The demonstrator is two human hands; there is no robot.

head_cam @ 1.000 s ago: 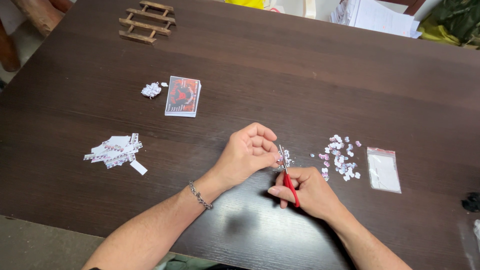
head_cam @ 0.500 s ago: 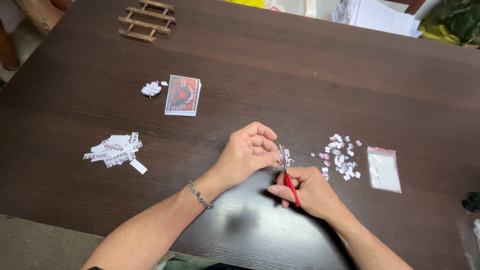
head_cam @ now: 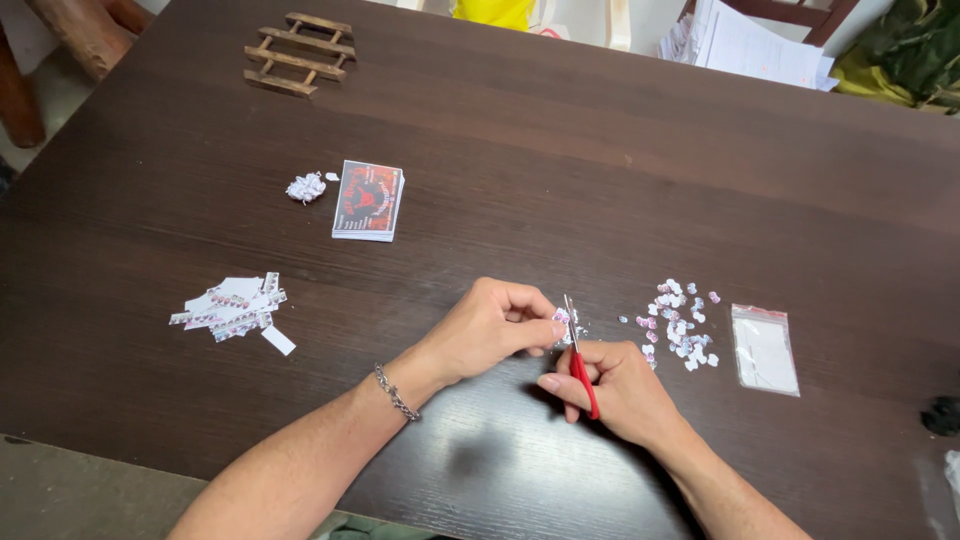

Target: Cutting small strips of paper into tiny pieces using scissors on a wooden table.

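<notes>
My right hand grips small red-handled scissors, blades pointing up and away from me. My left hand, with a chain bracelet at the wrist, pinches a tiny printed paper piece right against the blades. Just right of the scissors lies a scatter of small cut-out paper bits. A small clear zip bag lies flat beyond that scatter. All of this sits on a dark wooden table.
A pile of cut paper strips lies at the left. A stack of printed cards and a crumpled paper scrap sit further back. A small wooden rack is at the far left, papers at the far right.
The hands stay in nearly the same place; the scissors and the pinched paper piece have shifted only slightly.
</notes>
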